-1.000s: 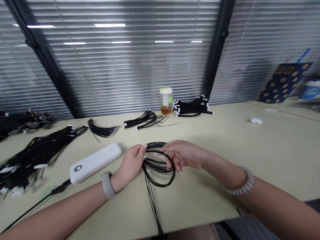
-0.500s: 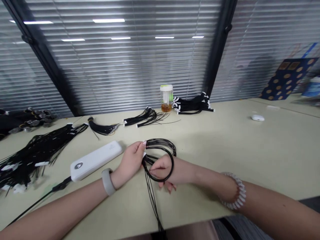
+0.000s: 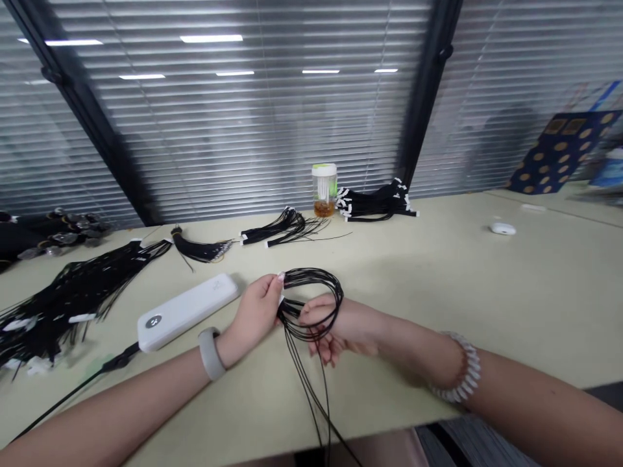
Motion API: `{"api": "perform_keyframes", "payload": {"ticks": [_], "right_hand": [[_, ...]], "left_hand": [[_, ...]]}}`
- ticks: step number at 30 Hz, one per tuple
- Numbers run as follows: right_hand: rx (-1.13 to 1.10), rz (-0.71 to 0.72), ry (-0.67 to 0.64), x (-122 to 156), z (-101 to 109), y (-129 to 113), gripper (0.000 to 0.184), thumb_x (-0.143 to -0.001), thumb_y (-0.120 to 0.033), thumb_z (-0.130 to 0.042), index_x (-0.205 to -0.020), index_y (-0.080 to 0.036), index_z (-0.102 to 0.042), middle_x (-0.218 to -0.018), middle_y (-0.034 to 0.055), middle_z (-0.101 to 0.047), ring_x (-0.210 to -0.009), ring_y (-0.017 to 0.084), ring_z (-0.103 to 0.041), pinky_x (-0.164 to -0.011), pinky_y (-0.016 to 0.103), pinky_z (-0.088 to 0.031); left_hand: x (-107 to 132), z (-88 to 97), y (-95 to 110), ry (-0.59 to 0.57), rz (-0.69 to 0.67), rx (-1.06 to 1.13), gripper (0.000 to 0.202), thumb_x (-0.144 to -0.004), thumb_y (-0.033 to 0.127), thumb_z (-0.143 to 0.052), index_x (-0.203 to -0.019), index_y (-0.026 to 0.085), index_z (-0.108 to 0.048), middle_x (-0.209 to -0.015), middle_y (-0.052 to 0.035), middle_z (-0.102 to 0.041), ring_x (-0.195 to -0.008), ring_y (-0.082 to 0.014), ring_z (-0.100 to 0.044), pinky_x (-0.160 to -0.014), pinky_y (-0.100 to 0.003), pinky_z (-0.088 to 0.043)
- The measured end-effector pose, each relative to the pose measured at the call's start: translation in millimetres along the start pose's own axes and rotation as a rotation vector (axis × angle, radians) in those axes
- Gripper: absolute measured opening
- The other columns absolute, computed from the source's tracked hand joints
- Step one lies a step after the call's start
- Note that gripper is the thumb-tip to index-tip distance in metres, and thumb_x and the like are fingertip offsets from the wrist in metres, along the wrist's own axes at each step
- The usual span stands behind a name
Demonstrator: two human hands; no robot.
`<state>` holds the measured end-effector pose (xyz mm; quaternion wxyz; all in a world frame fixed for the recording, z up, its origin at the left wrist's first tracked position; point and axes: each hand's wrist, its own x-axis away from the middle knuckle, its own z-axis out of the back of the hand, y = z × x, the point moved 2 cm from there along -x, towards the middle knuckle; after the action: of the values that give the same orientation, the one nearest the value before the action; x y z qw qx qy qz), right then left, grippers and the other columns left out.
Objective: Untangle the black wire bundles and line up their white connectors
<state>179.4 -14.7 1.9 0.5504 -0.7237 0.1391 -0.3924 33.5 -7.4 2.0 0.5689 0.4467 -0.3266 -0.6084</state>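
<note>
Thin black cables (image 3: 317, 272), gathered in a round coil, are between my two hands above the table. My left hand (image 3: 257, 301) pinches the coil at its left side, where a bit of white connector shows by the thumb. From the right, my right hand (image 3: 335, 324) reaches through the loop, its fingers curled around strands at the lower part. Loose cable ends hang below the coil, past the table's front edge. The fingertips of my right hand are partly hidden by the strands.
A white power bank (image 3: 187, 311) with a plugged-in black lead lies beside my left forearm. Black cable bundles (image 3: 73, 292) spread at left; more bundles (image 3: 377, 201) lie by a lidded jar (image 3: 324, 191). A white earbud case (image 3: 503, 229) sits at right, before a dotted bag (image 3: 555, 152).
The thick front ring of cable has loosened into separate strands lying with the coil. My right hand has turned slightly, and the hanging ends have swung right. My left hand stays in place.
</note>
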Motion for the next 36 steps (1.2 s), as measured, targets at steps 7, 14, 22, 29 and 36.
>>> {"api": "perform_keyframes", "payload": {"ticks": [7, 14, 22, 29, 36], "right_hand": [[0.096, -0.084, 0.022, 5.0, 3.9, -2.8, 0.016, -0.077, -0.033, -0.052, -0.073, -0.018, -0.049, -0.042, -0.0087, -0.042, -0.029, 0.003, -0.034, -0.026, 0.010, -0.020], [0.382, 0.087, -0.019, -0.2, -5.1, 3.3, 0.033, -0.081, -0.039, -0.048, -0.057, -0.017, -0.041, -0.035, -0.0084, -0.040, -0.023, 0.004, -0.033, -0.021, 0.014, -0.025], [0.369, 0.047, 0.056, 1.2, -9.1, -0.9, 0.019, -0.082, -0.025, -0.040, -0.064, -0.018, -0.044, -0.033, -0.0097, -0.042, -0.022, 0.004, -0.033, -0.021, 0.012, -0.025], [0.431, 0.046, 0.066, 4.4, -15.2, -10.1, 0.023, -0.078, -0.018, -0.039, -0.055, -0.017, -0.040, -0.030, -0.0095, -0.038, -0.020, 0.004, -0.030, -0.020, 0.013, -0.023], [0.424, -0.001, 0.099, -14.7, -18.7, 4.2, 0.020, -0.083, -0.019, -0.034, -0.065, -0.018, -0.042, -0.032, -0.0088, -0.042, -0.023, 0.007, -0.042, -0.024, 0.014, -0.035]], "left_hand": [[0.6, 0.0, 0.9, 0.015, -0.017, -0.032, 0.035, -0.082, 0.046, -0.040, -0.060, 0.019, -0.039, -0.041, 0.0063, -0.036, -0.035, -0.0104, -0.038, -0.036, -0.021, -0.029], [2.2, -0.8, 3.6, 0.010, -0.046, -0.082, 0.033, -0.082, 0.043, -0.039, -0.060, 0.020, -0.036, -0.045, 0.0058, -0.036, -0.037, -0.0106, -0.040, -0.038, -0.021, -0.031], [0.6, -1.5, 1.5, 0.005, -0.060, -0.111, 0.033, -0.083, 0.044, -0.037, -0.061, 0.019, -0.038, -0.046, 0.0055, -0.037, -0.040, -0.0109, -0.038, -0.040, -0.022, -0.030], [-0.1, -2.4, 2.2, 0.017, -0.095, -0.135, 0.034, -0.083, 0.042, -0.037, -0.059, 0.019, -0.036, -0.048, 0.0047, -0.037, -0.046, -0.0120, -0.038, -0.046, -0.023, -0.030], [-1.7, -2.3, 0.7, 0.033, -0.159, -0.173, 0.034, -0.085, 0.041, -0.036, -0.059, 0.019, -0.035, -0.055, 0.0039, -0.036, -0.053, -0.0119, -0.035, -0.051, -0.024, -0.030]]}}
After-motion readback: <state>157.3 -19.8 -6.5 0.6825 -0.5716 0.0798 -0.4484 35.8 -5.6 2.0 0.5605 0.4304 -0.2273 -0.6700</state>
